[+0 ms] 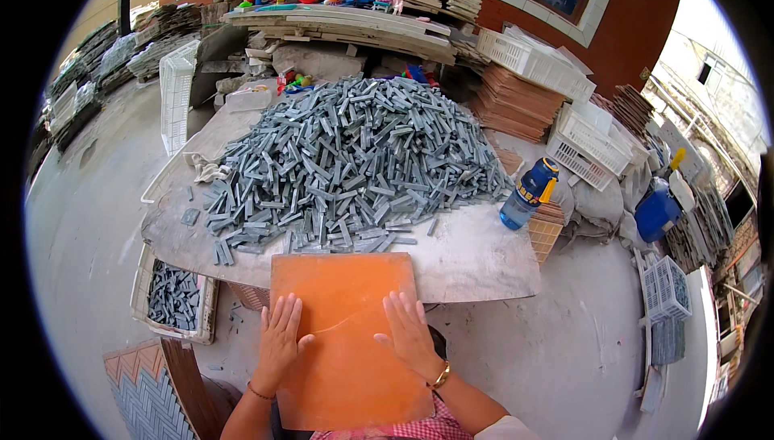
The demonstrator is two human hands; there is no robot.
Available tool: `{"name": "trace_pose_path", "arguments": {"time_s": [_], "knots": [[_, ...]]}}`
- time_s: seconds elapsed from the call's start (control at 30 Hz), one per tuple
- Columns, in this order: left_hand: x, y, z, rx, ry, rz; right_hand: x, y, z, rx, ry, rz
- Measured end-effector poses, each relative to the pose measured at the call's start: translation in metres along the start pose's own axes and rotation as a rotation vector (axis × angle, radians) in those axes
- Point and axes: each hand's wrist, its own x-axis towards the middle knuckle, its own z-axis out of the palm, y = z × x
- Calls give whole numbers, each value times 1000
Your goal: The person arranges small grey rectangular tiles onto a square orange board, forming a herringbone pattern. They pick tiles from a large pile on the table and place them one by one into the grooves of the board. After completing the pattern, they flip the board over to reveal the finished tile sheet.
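Observation:
A flat orange board [347, 383] lies in front of me, its far edge at the near edge of the work table [476, 263]. A thin pale line runs across its middle. My left hand [280, 339] lies flat at the board's left edge, fingers stretched out. Toward the right edge, my right hand [411, 335] also lies flat with its fingers extended and slightly apart. Neither hand holds anything. Just beyond the board rises a large heap of small grey stone strips [347, 150], with several loose ones at its near side.
A blue water bottle [528, 194] stands at the table's right. Below left is a white crate [210, 311] of grey strips, near a herringbone-patterned panel [149, 392]. Brown sheets [516, 105] are stacked at back right under a white plastic basket [536, 61].

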Motion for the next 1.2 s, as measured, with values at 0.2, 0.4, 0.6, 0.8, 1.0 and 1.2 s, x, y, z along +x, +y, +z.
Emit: {"name": "trace_pose_path", "arguments": {"time_s": [0.2,0.4,0.6,0.8,1.0,1.2], "knots": [[-14,-9,13,-124,-114,-95,-28,13,22,80,-45,83],[-121,19,16,-489,-30,-178,-141,-8,7,419,-1,453],[-143,41,-5,-1108,-29,-390,-158,-27,-9,931,-36,571],[-82,69,-104,-1464,284,-315,-103,-30,-96,1541,26,436],[8,52,-128,-1255,823,-19,12,-22,-103,1070,683,-76],[113,-14,-80,-1076,615,110,128,33,-43,964,639,114]]}}
